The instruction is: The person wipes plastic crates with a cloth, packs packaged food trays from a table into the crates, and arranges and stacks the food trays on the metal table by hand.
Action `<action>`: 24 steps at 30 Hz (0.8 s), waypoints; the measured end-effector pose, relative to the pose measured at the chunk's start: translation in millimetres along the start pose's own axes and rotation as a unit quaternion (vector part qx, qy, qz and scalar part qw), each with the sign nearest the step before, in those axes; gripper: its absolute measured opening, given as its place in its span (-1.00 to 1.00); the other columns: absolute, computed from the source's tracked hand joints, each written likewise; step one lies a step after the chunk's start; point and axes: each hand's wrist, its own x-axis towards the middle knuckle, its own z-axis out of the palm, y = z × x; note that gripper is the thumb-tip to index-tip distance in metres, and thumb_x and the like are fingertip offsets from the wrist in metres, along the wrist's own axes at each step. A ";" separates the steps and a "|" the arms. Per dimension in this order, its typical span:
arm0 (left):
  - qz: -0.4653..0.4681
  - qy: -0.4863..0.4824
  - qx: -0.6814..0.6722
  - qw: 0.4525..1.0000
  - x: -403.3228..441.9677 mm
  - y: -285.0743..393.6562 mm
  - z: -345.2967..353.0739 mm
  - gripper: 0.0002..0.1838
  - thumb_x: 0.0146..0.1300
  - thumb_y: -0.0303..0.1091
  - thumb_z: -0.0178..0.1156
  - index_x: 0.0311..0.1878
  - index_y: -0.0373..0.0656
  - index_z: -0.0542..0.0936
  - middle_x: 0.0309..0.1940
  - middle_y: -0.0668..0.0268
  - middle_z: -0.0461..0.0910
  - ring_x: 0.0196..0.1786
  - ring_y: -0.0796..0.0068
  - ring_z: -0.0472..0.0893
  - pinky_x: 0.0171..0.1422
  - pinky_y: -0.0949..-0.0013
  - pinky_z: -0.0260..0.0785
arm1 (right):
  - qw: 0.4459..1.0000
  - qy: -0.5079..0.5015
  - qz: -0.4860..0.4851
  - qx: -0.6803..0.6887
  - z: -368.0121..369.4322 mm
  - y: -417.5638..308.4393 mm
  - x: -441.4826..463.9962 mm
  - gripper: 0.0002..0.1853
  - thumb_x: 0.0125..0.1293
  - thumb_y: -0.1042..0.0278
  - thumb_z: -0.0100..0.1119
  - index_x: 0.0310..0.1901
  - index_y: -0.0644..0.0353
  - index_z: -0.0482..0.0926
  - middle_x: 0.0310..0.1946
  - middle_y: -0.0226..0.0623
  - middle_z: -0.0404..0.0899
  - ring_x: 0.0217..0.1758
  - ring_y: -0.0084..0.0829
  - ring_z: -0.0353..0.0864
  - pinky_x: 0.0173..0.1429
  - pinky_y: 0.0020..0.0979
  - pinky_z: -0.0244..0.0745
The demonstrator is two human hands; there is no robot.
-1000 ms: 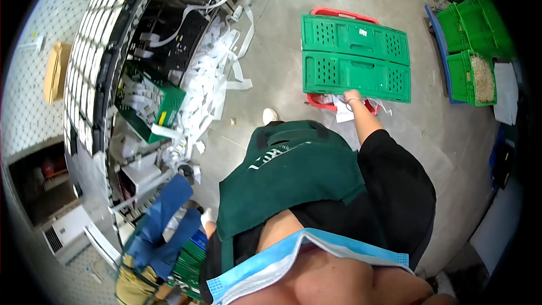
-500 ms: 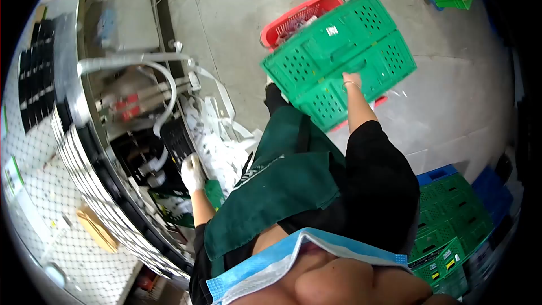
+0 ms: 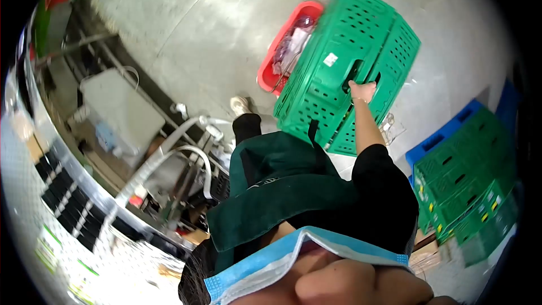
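Curling at a handle slot (image 3: 377, 77), the fingers of the right hand (image 3: 364, 91) look closed on the green crate (image 3: 324, 82), their tips hidden; holding near its middle probably balances such a broad load. It lies slantwise beyond the green apron (image 3: 288, 197), overlapping a red basket (image 3: 265, 73); whether they touch, I cannot tell. The left hand is out of view, so its fingers cannot be judged. Rightward, stacked crates (image 3: 463, 161) sit on a blue pallet (image 3: 435, 135), presumably to stay off the floor (image 3: 169, 28).
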 end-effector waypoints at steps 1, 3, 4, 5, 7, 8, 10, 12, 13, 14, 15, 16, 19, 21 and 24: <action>0.019 0.001 0.016 1.000 18.4 15.0 -13.4 -0.65 0.08 -0.14 -0.07 -0.42 -0.26 0.53 -0.42 0.03 0.52 -0.35 0.09 0.53 -0.21 0.20 0.36 | 0.999 0.011 -0.048 0.005 -12.4 4.3 2.2 -0.02 -0.40 0.08 0.35 0.09 0.41 0.10 0.00 0.02 0.27 0.06 -0.10 0.30 0.10 -0.28 0.27; 0.058 0.001 0.063 0.996 58.3 45.7 -41.6 -0.66 0.07 -0.15 -0.07 -0.42 -0.26 0.53 -0.41 0.01 0.53 -0.35 0.07 0.53 -0.20 0.19 0.36 | 0.995 -0.013 -0.098 0.020 -48.1 0.9 -3.9 -0.04 -0.39 0.12 0.33 0.10 0.39 0.12 0.00 0.01 0.27 0.08 -0.09 0.28 0.10 -0.27 0.27; 0.084 0.003 0.102 0.991 85.0 62.8 -55.8 -0.66 0.07 -0.15 -0.07 -0.42 -0.26 0.53 -0.41 0.01 0.53 -0.35 0.06 0.53 -0.19 0.19 0.36 | 0.992 -0.002 -0.124 0.003 -60.7 -2.5 -4.1 -0.04 -0.38 0.11 0.32 0.12 0.33 0.10 -0.01 -0.05 0.28 0.06 -0.16 0.29 0.06 -0.26 0.30; 0.107 0.004 0.146 0.983 108.6 81.0 -68.9 -0.66 0.07 -0.16 -0.07 -0.42 -0.26 0.53 -0.40 0.00 0.53 -0.35 0.04 0.53 -0.19 0.19 0.37 | 0.991 0.009 -0.137 0.001 -67.0 -5.6 -5.4 -0.08 -0.38 0.12 0.32 0.09 0.33 0.13 0.01 -0.05 0.25 0.07 -0.18 0.28 0.06 -0.25 0.30; 0.193 0.007 0.313 0.930 170.3 127.1 -94.8 -0.66 0.07 -0.16 -0.07 -0.42 -0.26 0.53 -0.39 -0.01 0.53 -0.34 0.02 0.53 -0.18 0.18 0.37 | 0.978 0.072 -0.197 -0.002 -66.2 -6.6 -15.8 -0.26 -0.31 0.17 0.28 -0.02 0.33 0.23 -0.04 -0.02 0.30 0.02 -0.20 0.33 -0.01 -0.23 0.34; 0.259 0.018 0.420 0.869 206.4 163.8 -103.9 -0.67 0.06 -0.17 -0.07 -0.42 -0.26 0.53 -0.38 -0.02 0.53 -0.34 0.01 0.53 -0.17 0.18 0.37 | 0.962 0.121 -0.243 -0.008 -62.5 -3.2 -33.5 -0.40 -0.23 0.22 0.23 -0.11 0.32 0.30 -0.11 0.01 0.37 -0.05 -0.19 0.41 -0.09 -0.21 0.39; 0.266 -0.021 0.343 0.901 215.9 283.4 -110.2 -0.58 0.07 -0.06 -0.09 -0.42 -0.31 0.49 -0.34 -0.07 0.49 -0.28 -0.06 0.49 -0.13 0.16 0.33 | 0.990 -0.115 -0.085 -0.011 -56.4 -12.7 -96.8 -0.69 -0.11 0.32 0.09 -0.30 0.28 0.38 -0.36 0.03 0.49 -0.29 -0.13 0.52 -0.29 -0.17 0.44; 0.544 0.103 0.349 0.756 112.0 412.2 -106.5 -0.62 0.15 -0.14 -0.10 -0.38 -0.35 0.45 -0.35 -0.10 0.45 -0.22 -0.06 0.42 -0.15 0.17 0.29 | 0.966 -0.200 -0.154 -0.050 -56.9 -20.9 -162.2 -0.78 -0.04 0.29 0.04 -0.35 0.23 0.42 -0.46 0.01 0.50 -0.36 -0.12 0.54 -0.30 -0.18 0.45; 0.591 0.167 0.256 0.747 91.6 465.5 -90.5 -0.69 0.15 -0.25 0.00 -0.25 -0.37 0.43 -0.27 -0.10 0.44 -0.19 0.01 0.42 -0.05 0.25 0.27 | 0.954 -0.238 -0.179 -0.025 -56.3 -32.6 -196.6 -0.73 0.01 0.24 0.04 -0.30 0.24 0.43 -0.38 0.02 0.49 -0.27 -0.14 0.53 -0.20 -0.21 0.44; 0.620 0.198 0.221 0.726 28.1 514.9 -81.6 -0.68 0.14 -0.31 0.01 -0.17 -0.42 0.42 -0.22 -0.09 0.43 -0.13 0.08 0.42 0.01 0.28 0.23 | 0.966 -0.239 -0.097 0.025 -32.7 -25.5 -214.4 -0.66 0.02 0.16 0.06 -0.26 0.26 0.43 -0.30 0.01 0.48 -0.21 -0.14 0.50 -0.10 -0.25 0.41; 0.708 0.148 0.111 0.682 -9.5 554.4 -69.1 -0.67 0.15 -0.32 0.00 -0.11 -0.39 0.42 -0.21 -0.05 0.45 -0.12 0.13 0.43 0.01 0.30 0.24 | 0.957 -0.258 -0.109 0.072 -33.0 -11.1 -212.1 -0.56 -0.04 0.07 0.13 -0.22 0.27 0.42 -0.23 0.01 0.46 -0.15 -0.10 0.47 -0.06 -0.25 0.39; 0.777 0.064 -0.021 0.626 -61.4 580.8 -47.2 -0.69 0.13 -0.35 0.00 -0.10 -0.35 0.43 -0.22 -0.01 0.47 -0.14 0.15 0.46 -0.02 0.31 0.26 | 0.911 -0.363 -0.150 0.122 -49.5 -10.4 -199.0 -0.43 -0.08 -0.06 0.17 -0.19 0.31 0.41 -0.19 -0.08 0.46 -0.10 -0.15 0.45 -0.06 -0.30 0.38; 0.739 -0.062 0.302 0.599 -145.3 617.5 56.1 -0.64 0.14 -0.12 -0.04 -0.12 -0.15 0.48 -0.25 0.08 0.51 -0.17 0.11 0.48 -0.04 0.29 0.29 | 0.724 -0.454 0.044 0.518 -50.0 -1.8 -153.1 -0.38 -0.05 -0.14 0.15 -0.15 0.30 0.40 -0.24 -0.15 0.48 -0.11 -0.26 0.43 -0.14 -0.30 0.38; 0.704 -0.133 0.466 0.519 -93.4 616.3 171.4 -0.56 0.16 0.01 -0.16 -0.15 -0.13 0.49 -0.19 0.09 0.49 -0.09 0.10 0.45 -0.01 0.23 0.27 | 0.597 -0.319 0.239 0.696 12.3 14.3 -92.2 -0.43 0.01 -0.08 0.13 -0.12 0.27 0.37 -0.25 -0.14 0.47 -0.17 -0.32 0.44 -0.24 -0.31 0.38; 0.588 -0.018 0.574 0.570 -55.6 581.3 247.7 -0.47 0.07 -0.09 -0.03 0.01 -0.32 0.32 -0.11 -0.04 0.41 -0.05 0.09 0.42 0.07 0.25 0.25 | 0.354 -0.079 0.441 0.821 61.5 37.3 -36.2 -0.52 0.08 0.10 0.09 -0.08 0.26 0.28 -0.30 -0.14 0.49 -0.35 -0.37 0.48 -0.38 -0.42 0.37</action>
